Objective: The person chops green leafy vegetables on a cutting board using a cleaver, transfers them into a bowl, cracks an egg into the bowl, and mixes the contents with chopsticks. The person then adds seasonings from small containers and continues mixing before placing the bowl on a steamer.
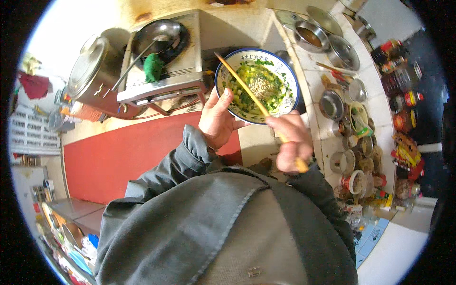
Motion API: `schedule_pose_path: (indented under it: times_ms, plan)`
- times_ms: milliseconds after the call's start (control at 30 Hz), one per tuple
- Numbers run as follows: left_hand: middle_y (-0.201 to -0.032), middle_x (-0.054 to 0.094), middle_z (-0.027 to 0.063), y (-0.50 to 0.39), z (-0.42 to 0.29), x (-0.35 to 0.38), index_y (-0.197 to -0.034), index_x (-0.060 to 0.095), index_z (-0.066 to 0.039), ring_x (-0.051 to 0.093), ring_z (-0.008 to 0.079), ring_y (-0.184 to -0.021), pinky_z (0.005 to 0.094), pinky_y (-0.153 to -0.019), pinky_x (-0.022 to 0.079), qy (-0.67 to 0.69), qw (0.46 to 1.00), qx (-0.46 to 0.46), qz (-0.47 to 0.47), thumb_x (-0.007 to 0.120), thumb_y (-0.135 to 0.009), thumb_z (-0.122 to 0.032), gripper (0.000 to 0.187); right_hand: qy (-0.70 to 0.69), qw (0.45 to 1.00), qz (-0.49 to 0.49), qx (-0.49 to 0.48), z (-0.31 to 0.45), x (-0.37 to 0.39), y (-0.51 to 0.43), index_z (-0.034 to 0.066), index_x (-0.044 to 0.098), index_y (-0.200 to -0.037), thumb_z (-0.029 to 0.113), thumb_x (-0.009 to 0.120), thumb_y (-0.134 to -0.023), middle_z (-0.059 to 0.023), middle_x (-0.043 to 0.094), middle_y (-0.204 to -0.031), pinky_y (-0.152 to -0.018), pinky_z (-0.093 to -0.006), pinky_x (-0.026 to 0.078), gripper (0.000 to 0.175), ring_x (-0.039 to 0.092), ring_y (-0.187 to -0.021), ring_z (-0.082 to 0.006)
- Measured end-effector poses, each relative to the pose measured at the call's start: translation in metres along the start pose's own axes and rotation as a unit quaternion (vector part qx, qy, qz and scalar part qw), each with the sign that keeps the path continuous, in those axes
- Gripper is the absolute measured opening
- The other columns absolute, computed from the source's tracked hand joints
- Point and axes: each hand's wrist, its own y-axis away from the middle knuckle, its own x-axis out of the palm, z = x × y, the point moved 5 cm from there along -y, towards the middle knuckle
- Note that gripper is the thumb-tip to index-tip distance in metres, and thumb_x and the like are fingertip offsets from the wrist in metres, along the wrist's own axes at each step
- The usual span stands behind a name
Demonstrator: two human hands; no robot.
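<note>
My left hand [218,123] holds a white bowl [289,76] with a blue rim, its thumb over the near left edge and its fingers underneath. The bowl is tilted towards me and bears dark writing inside. In it lie chopped green leaves [245,103] with paler pieces, and a heap of pale seeds [263,88] on top. My right hand [294,140], somewhat blurred, grips a pair of wooden chopsticks [245,87]. They slant across the bowl, and their tips reach its far left rim. Whether they touch the food, I cannot tell.
On the left, a gas stove [188,53] carries a black wok [144,37], a ladle [133,69] and a green cloth [154,67]. Beside it stands a large lidded pot [91,67]. Along the right, a tiled counter [326,140] holds metal bowls [332,104], jars and bottles.
</note>
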Motion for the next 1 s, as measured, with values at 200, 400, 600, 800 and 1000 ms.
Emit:
schedule_pose_path:
  times_ms: [200,400,600,800,1000]
  plan:
    - [-0.139,0.047,0.0111,0.031,-0.058,-0.066,-0.141,0.035,-0.014,0.053,0.0343,-0.123,0.0618,-0.091,0.051,0.06,0.995,0.071,-0.037,0.054,-0.099,-0.03,0.049,-0.28,0.927,-0.021,0.25,-0.011,-0.013,-0.05,-0.0038,0.063,-0.098,0.037,0.043,-0.101,-0.0117,0.063,-0.082,-0.057,-0.0285,0.048,0.046,0.059,-0.063,-0.0175]
    - [-0.144,0.042,0.0147,0.054,-0.097,-0.105,-0.146,0.026,-0.012,0.049,0.0366,-0.127,0.0618,-0.096,0.047,0.004,0.986,0.117,-0.118,0.047,-0.1,-0.034,0.055,-0.238,0.906,0.058,0.344,-0.065,-0.002,-0.108,-0.0076,0.059,-0.109,0.016,0.053,-0.096,-0.0196,0.066,-0.089,-0.062,-0.0309,0.058,0.028,0.069,-0.073,-0.0252]
    - [-0.145,0.04,0.0151,0.045,-0.115,-0.132,-0.148,0.023,-0.013,0.049,0.0363,-0.126,0.0611,-0.095,0.048,-0.003,0.968,0.167,-0.186,0.048,-0.1,-0.034,0.058,-0.305,0.863,0.185,0.359,-0.126,0.07,-0.155,-0.0106,0.056,-0.116,0.025,0.044,-0.101,-0.024,0.067,-0.1,-0.073,-0.0333,0.059,0.041,0.07,-0.086,-0.03]
    - [-0.145,0.039,0.0134,0.02,-0.13,-0.147,-0.148,0.022,-0.015,0.051,0.0356,-0.125,0.0621,-0.09,0.052,0.043,0.949,0.202,-0.236,0.053,-0.099,-0.029,0.059,-0.374,0.832,0.209,0.352,-0.163,0.121,-0.181,-0.0113,0.058,-0.114,0.022,0.045,-0.102,-0.024,0.068,-0.098,-0.072,-0.0353,0.06,0.038,0.071,-0.081,-0.0312]
    - [-0.145,0.039,0.0132,0.0,-0.147,-0.159,-0.148,0.023,-0.015,0.051,0.035,-0.125,0.0625,-0.091,0.052,0.047,0.937,0.235,-0.256,0.055,-0.098,-0.029,0.061,-0.379,0.8,0.307,0.348,-0.185,0.15,-0.217,-0.0112,0.059,-0.114,0.022,0.046,-0.102,-0.0235,0.068,-0.097,-0.071,-0.0334,0.06,0.038,0.071,-0.081,-0.0281]
